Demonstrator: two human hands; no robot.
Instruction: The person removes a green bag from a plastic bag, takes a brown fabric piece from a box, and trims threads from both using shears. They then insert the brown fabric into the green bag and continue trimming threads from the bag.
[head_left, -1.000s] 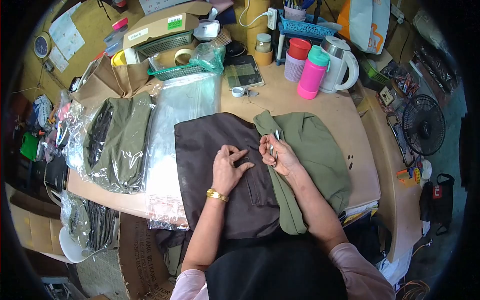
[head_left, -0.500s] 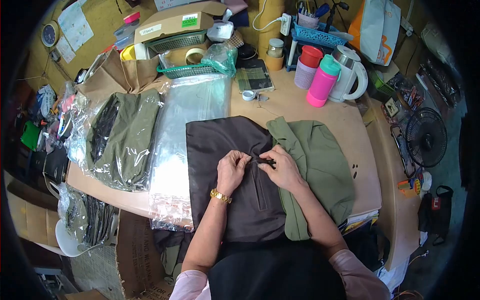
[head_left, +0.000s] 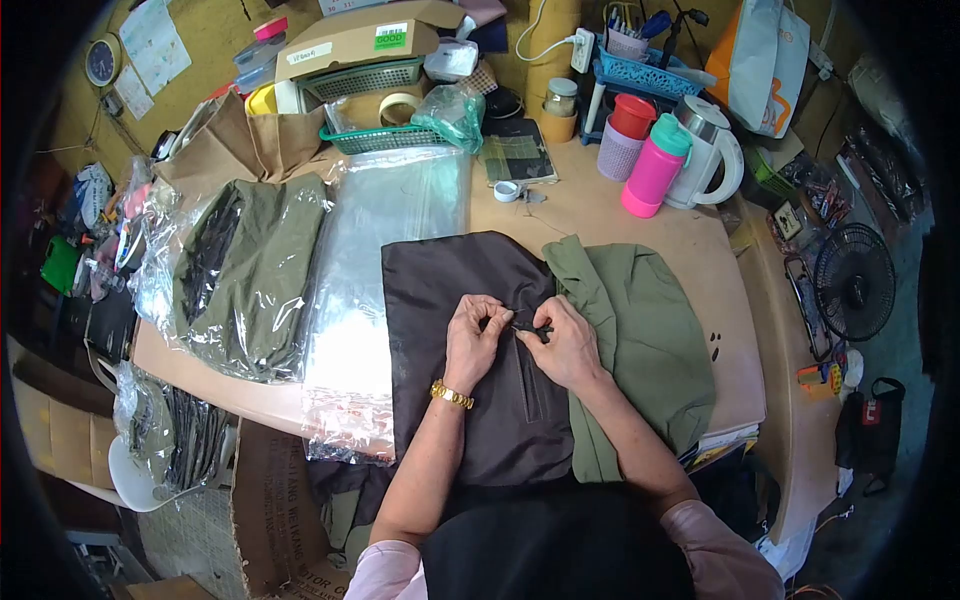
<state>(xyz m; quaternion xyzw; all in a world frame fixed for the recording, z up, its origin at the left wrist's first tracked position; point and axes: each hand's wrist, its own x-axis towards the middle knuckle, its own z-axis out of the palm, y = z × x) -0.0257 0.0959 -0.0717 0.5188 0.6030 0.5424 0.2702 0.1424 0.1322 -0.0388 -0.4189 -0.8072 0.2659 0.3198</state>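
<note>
A garment lies in front of me, its dark brown lining (head_left: 435, 340) up on the left and olive green fabric (head_left: 655, 340) showing on the right. A long stitched pocket slit (head_left: 533, 385) runs down the lining. My left hand (head_left: 474, 345), with a gold bracelet (head_left: 451, 394) at the wrist, pinches the lining at the slit's top end. Close beside it, my right hand (head_left: 568, 345) is closed on a small black tool (head_left: 535, 328), its tip near the left fingertips. The tool's type is mostly hidden by the fingers.
Clear plastic bags (head_left: 395, 230) and a bagged olive garment (head_left: 250, 280) lie to the left. Toward the back stand a green basket (head_left: 385, 138), a pink bottle (head_left: 652, 175) and a kettle (head_left: 705, 150). A notebook (head_left: 517, 155) and tape roll (head_left: 507, 191) lie beyond the garment.
The view has shifted slightly, moving the scene a little to the right. My hands stay at the slit's top; the fingers and black tool have turned slightly.
</note>
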